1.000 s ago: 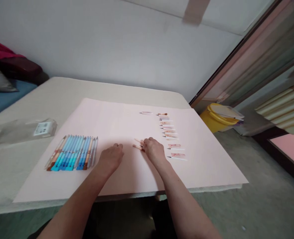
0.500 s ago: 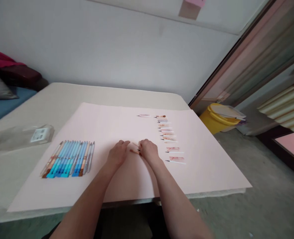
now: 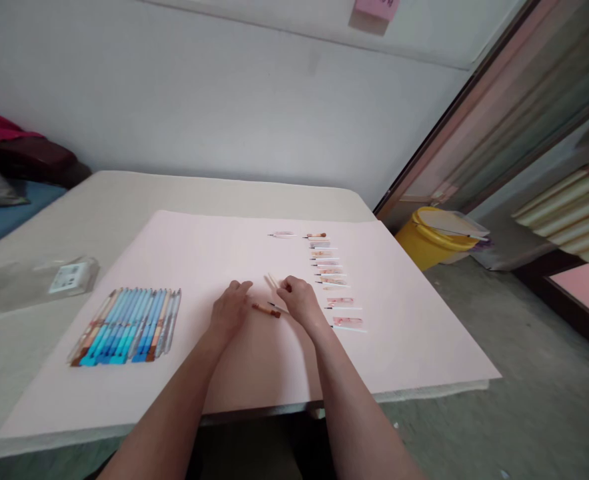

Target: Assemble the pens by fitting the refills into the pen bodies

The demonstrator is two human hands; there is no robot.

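Note:
My left hand rests on the pink sheet with its fingers curled, just left of a small brown pen piece lying between the hands. My right hand is closed in a pinch on a thin pale pen part that sticks out up and left of the fingers. A thin dark-tipped refill lies under the right hand's edge. To the right runs a column of several pen barrels and refills. A row of several blue and brown pens lies at the left of the sheet.
A clear plastic bag with a white label lies on the beige table at the left. A yellow bucket stands on the floor off the table's right corner. Cushions lie at far left.
My left hand has moved right, close to my right hand. The right hand has lifted a thin pale part off the sheet, and the brown piece now lies apart between the hands.

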